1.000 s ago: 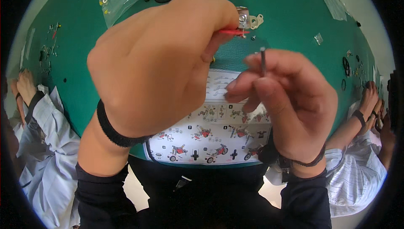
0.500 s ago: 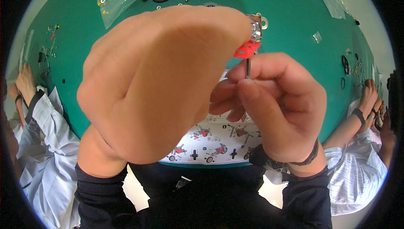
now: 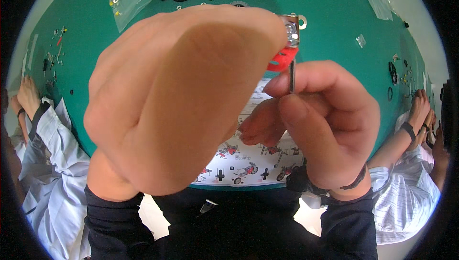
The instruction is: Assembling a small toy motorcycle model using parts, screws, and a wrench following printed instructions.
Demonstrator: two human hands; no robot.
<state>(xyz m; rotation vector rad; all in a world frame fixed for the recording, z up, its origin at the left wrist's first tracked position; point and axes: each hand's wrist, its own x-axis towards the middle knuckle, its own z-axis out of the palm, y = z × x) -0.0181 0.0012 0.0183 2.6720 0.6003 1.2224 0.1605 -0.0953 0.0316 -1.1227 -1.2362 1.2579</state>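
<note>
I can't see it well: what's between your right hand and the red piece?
In the head view, a thin metal rod, pinched by the right hand; its upper end is at the red piece, whether touching is unclear.

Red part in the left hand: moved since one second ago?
Yes. The red part now sits lower in the view and somewhat farther right, judged against the small clear packet.

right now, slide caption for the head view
Left hand grips a red part; right hand pinches a thin metal rod.
</note>
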